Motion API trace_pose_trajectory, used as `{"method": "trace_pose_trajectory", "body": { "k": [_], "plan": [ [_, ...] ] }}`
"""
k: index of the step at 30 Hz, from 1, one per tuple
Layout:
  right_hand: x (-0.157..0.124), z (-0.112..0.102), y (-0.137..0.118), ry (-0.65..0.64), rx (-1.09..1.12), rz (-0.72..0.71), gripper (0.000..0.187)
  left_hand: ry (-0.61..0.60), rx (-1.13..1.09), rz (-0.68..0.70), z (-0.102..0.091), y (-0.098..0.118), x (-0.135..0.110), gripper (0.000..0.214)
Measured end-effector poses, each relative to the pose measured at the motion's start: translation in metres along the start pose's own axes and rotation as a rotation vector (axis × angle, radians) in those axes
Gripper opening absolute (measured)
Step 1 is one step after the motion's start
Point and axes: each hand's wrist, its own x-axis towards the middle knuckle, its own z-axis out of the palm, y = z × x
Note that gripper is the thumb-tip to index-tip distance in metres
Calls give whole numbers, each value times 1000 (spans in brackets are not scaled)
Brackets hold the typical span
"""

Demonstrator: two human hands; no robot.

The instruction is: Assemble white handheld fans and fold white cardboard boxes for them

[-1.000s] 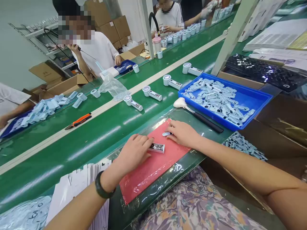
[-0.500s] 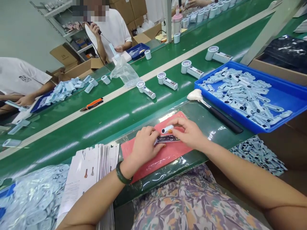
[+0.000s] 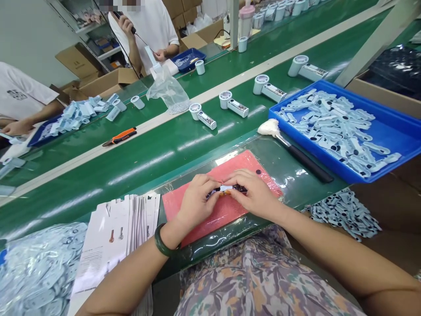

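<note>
Over a pink mat [image 3: 180, 202], both my hands close around a small device with a dark, open circuit side [image 3: 241, 188]. My left hand [image 3: 199, 197] grips its left end, fingers bent and thumb in front. A short pale-blue cover piece [image 3: 226, 188] lies against the device between my hands. The fingertips of my right hand [image 3: 253, 193] pinch this cover along its edges. Most of the device is hidden by my fingers. A small black disc [image 3: 258, 172] sits on the mat beyond my right hand.
At the right are a blue tray [image 3: 391, 131] of pale-blue covers and a rubber-headed mallet [image 3: 305, 162]. Several devices, including one [image 3: 205, 118], lie on the green belt [image 3: 158, 149] beside orange pliers [image 3: 121, 136]. Papers [image 3: 108, 237] stand at left. Two co-workers [image 3: 149, 26] sit opposite.
My right hand has lowered the pale-blue cover from above onto the device, and my hands have come closer together. The black disc on the mat is now visible. The view has shifted slightly.
</note>
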Motion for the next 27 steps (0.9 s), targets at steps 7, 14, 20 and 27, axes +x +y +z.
{"method": "trace_pose_trajectory", "body": {
  "k": [7,14,20,27],
  "plan": [
    [-1,-4,4,-154,50,134,16,-14,106,16,-1,4,-8,10],
    [-13,-13,-8,-339,-53,45,38,23,238,113,3,21,-32,13],
    [-11,-12,-6,-385,-84,67,47,-33,199,-47,7,25,-36,27],
    [-9,-6,-3,-324,-132,102,36,-67,99,-145,6,25,-22,17]
  ]
}}
